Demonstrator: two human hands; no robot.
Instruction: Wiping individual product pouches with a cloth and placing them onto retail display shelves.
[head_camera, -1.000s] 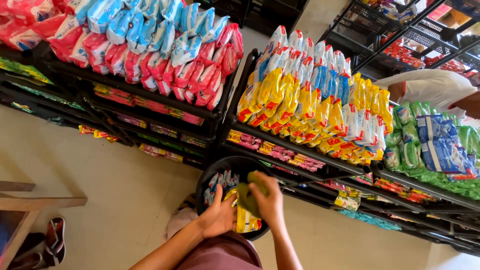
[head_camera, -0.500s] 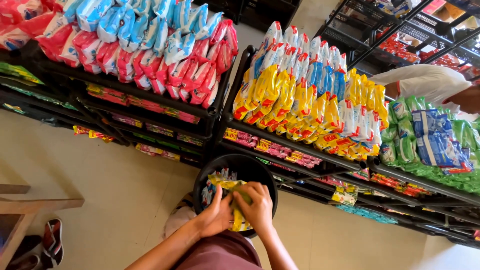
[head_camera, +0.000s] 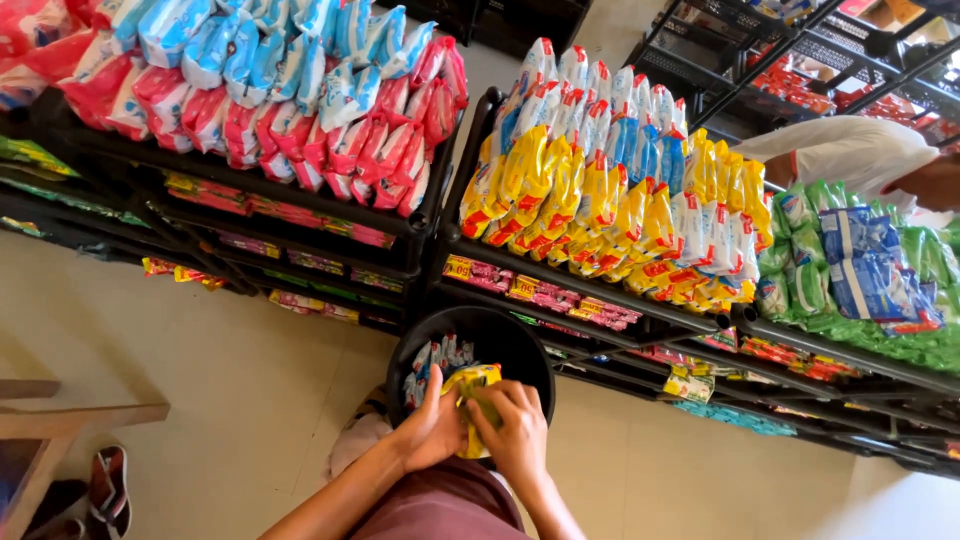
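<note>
Both of my hands grip a yellow snack packet (head_camera: 470, 390) over a black round bucket (head_camera: 520, 345) on the floor. My left hand (head_camera: 430, 432) closes on the packet's left side, my right hand (head_camera: 518, 428) on its right. Inside the bucket, along its left wall, stand several small white and blue packets (head_camera: 432, 362). The bucket sits in front of black wire shelves (head_camera: 590, 292) that carry yellow and white bagged goods (head_camera: 610, 205).
Red and blue-white bags (head_camera: 300, 90) fill the shelf at left. Green and blue bags (head_camera: 860, 270) lie at right, where another person in a white sleeve (head_camera: 850, 150) leans in. A wooden bench corner (head_camera: 60, 420) and a sandal (head_camera: 105, 490) sit at lower left.
My right hand has come down from above the bucket to join the left on the yellow packet. The view has shifted slightly.
</note>
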